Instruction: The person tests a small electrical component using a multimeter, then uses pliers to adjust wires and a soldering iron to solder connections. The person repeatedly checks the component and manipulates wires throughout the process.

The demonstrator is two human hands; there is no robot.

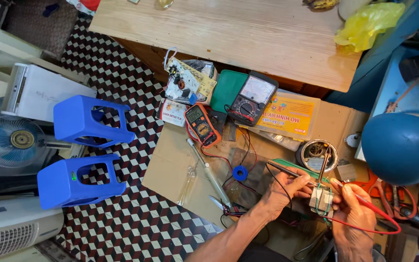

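The left hand point(283, 190) is pinching a black test probe point(287, 171), fingers closed around its shaft, tip directed at a small transformer point(322, 200) on the cardboard sheet point(170, 165). The right hand point(349, 213) is gripping a red test probe point(360, 198) in the same manner, its tip meeting the transformer's opposite side. The transformer is sitting between both hands, just beside a round tin point(317, 154) with a soldering iron point(324, 165) resting across it.

Risk: either tip may be sliding off its terminal and bridging an adjacent one, since both leads are trailing loose. The red lead is looping near the iron; contact could be damaging its insulation.

Further out, an orange digital multimeter point(201, 124) and a black analogue meter point(251, 99) are lying near the wooden table point(229, 29).
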